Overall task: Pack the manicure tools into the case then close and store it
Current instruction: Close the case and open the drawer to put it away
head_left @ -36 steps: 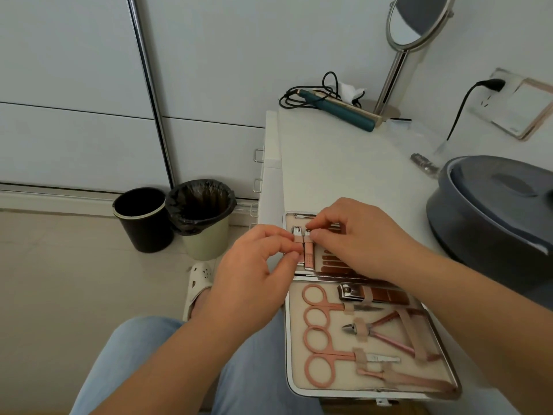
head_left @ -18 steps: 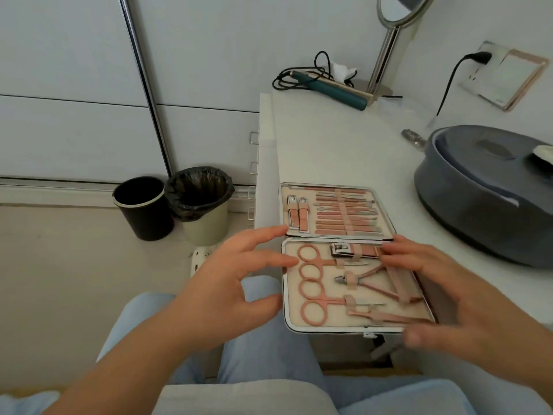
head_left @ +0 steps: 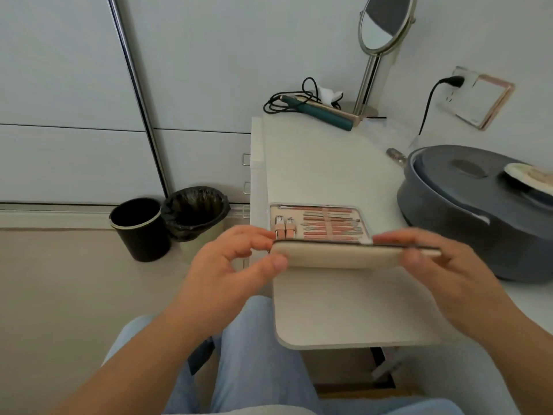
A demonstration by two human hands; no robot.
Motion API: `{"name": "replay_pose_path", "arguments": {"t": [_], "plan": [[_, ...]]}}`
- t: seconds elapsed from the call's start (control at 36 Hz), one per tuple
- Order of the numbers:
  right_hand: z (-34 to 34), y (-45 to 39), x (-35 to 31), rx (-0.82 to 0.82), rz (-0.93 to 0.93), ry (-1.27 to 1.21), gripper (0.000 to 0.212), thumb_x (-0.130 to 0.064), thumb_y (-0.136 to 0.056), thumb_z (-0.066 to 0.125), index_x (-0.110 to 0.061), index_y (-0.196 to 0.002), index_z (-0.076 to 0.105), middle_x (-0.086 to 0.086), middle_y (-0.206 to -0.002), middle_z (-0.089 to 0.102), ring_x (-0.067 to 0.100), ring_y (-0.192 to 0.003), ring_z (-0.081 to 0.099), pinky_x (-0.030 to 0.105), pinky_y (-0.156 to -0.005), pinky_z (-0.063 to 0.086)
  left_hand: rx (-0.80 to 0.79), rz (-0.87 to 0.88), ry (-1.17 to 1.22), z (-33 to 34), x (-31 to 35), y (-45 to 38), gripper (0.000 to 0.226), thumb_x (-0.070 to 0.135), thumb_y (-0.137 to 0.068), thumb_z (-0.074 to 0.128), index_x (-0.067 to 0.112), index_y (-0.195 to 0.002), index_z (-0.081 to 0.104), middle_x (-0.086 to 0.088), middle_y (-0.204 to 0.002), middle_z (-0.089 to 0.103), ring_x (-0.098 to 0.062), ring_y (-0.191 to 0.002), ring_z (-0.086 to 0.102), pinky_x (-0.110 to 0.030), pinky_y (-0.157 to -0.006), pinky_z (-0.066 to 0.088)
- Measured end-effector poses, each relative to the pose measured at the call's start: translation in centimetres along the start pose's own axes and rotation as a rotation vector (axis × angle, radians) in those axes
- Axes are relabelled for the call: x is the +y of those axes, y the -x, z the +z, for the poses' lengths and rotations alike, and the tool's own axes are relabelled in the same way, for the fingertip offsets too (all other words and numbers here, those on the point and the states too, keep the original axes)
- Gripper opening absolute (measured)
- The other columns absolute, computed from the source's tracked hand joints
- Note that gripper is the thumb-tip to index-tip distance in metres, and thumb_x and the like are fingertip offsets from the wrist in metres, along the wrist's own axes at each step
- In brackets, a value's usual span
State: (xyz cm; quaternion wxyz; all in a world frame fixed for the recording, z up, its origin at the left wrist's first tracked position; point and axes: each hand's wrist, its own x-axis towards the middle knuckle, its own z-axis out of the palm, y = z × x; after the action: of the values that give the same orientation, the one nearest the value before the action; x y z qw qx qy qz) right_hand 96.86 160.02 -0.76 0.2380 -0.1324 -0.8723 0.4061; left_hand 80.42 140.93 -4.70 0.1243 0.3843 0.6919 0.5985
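A white table runs away from you, and the manicure case lies on it near the close end, with a big grey lidded pot just to its right. Left of the table, two bins stand on the floor. At the table's far end, well beyond the case, are a round standing mirror and a green hair iron with its cord.

The case is half folded. Its far half lies flat, showing rows of pink tools under straps and two nail clippers. The near half is raised almost level with your view, cream back toward you.

Your left hand pinches the raised half's left end, thumb on the back. Your right hand grips its right end, though blur hides exactly how the fingers lie.

The case looks stiff, thin and light, its metal rim likely smooth. Holding both ends near the free edge should let you fold it evenly onto the far half.
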Motion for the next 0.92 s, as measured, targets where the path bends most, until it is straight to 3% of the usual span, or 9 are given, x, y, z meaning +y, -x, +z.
{"name": "replay_pose_path", "arguments": {"t": [0.11,0.19,0.28,0.36,0.44,0.56,0.67,0.75,0.92], "plan": [[1.6,-3.0,0.1,0.275,0.095,-0.116,0.03,-0.062,-0.065,0.061,-0.032,-0.065,0.063,-0.027,-0.06,0.058,-0.013,-0.056,0.048,0.0,-0.05,0.033,0.13,-0.068,0.064,0.9,0.9,-1.8,0.035,0.06,-0.064,0.066,0.03,-0.081,0.068,0.011,-0.08,0.067,-0.002,-0.073,0.061,-0.02,-0.066,0.048],[2.4,-5.6,0.7,0.328,0.209,-0.164,0.052,-0.065,-0.066,0.051,-0.013,-0.069,0.055,-0.014,-0.058,0.052,-0.009,-0.048,0.043,0.004,-0.043,0.032,0.146,-0.184,0.004,1.4,0.4,-3.8,0.048,0.062,-0.068,0.06,0.035,-0.107,0.058,0.013,-0.101,0.064,-0.003,-0.091,0.059,-0.024,-0.074,0.048],[2.9,-7.8,1.9,0.346,0.284,-0.083,0.045,-0.052,-0.079,0.055,-0.01,-0.064,0.048,-0.007,-0.059,0.047,-0.001,-0.046,0.042,0.008,-0.039,0.031,0.046,-0.367,-0.011,1.6,-0.1,-5.8,0.074,0.07,-0.064,0.057,0.028,-0.123,0.047,0.01,-0.111,0.06,-0.005,-0.096,0.058,-0.027,-0.079,0.048],[3.4,-9.1,3.0,0.286,0.359,-0.025,0.045,-0.052,-0.08,0.056,-0.008,-0.069,0.054,-0.003,-0.061,0.05,0.012,-0.057,0.045,0.022,-0.049,0.037,-0.01,-0.469,0.024,1.3,-0.5,-7.5,0.076,0.067,-0.059,0.064,0.022,-0.12,0.051,0.006,-0.106,0.064,-0.011,-0.093,0.063,-0.035,-0.085,0.05],[3.6,-9.4,3.9,0.252,0.375,0.021,0.053,-0.053,-0.078,0.056,-0.001,-0.07,0.052,0.0,-0.064,0.052,0.015,-0.059,0.045,0.029,-0.053,0.036,-0.048,-0.518,0.121,0.9,-0.8,-8.7,0.06,0.046,-0.064,0.072,0.017,-0.114,0.056,0.0,-0.103,0.069,-0.015,-0.088,0.067,-0.026,-0.068,0.051],[3.6,-9.3,4.5,0.266,0.36,0.065,0.043,-0.054,-0.077,0.057,-0.011,-0.075,0.059,-0.008,-0.068,0.059,0.005,-0.06,0.051,0.018,-0.051,0.039,-0.106,-0.521,0.232,1.0,-0.6,-9.4,0.028,0.026,-0.072,0.071,0.014,-0.096,0.064,0.001,-0.089,0.073,-0.011,-0.08,0.069,-0.019,-0.058,0.051],[3.8,-9.2,4.8,0.288,0.354,-0.075,0.023,-0.043,-0.076,0.065,-0.027,-0.089,0.058,-0.016,-0.086,0.06,-0.013,-0.066,0.054,0.0,-0.052,0.036,-0.112,-0.484,0.27,1.3,-0.5,-9.6,0.022,0.019,-0.073,0.07,0.009,-0.093,0.068,-0.004,-0.091,0.073,-0.019,-0.087,0.069,-0.031,-0.077,0.055],[3.5,-8.8,4.3,0.274,0.404,-0.315,0.037,-0.04,-0.07,0.071,-0.032,-0.104,0.058,-0.016,-0.09,0.066,-0.013,-0.069,0.059,0.01,-0.059,0.044,-0.103,-0.43,0.323,1.6,-0.3,-9.2,0.014,0.012,-0.073,0.069,0.012,-0.087,0.07,-0.003,-0.087,0.073,-0.016,-0.081,0.069,-0.026,-0.072,0.056],[2.6,-8.1,3.1,0.079,0.415,-0.571,0.043,-0.032,-0.036,0.086,-0.026,-0.077,0.074,-0.005,-0.07,0.072,0.007,-0.059,0.066,0.02,-0.048,0.049,-0.045,-0.357,0.379,1.4,0.0,-8.0,0.029,0.016,-0.055,0.075,0.023,-0.083,0.069,0.002,-0.081,0.071,-0.012,-0.075,0.066,-0.024,-0.063,0.049]]}}
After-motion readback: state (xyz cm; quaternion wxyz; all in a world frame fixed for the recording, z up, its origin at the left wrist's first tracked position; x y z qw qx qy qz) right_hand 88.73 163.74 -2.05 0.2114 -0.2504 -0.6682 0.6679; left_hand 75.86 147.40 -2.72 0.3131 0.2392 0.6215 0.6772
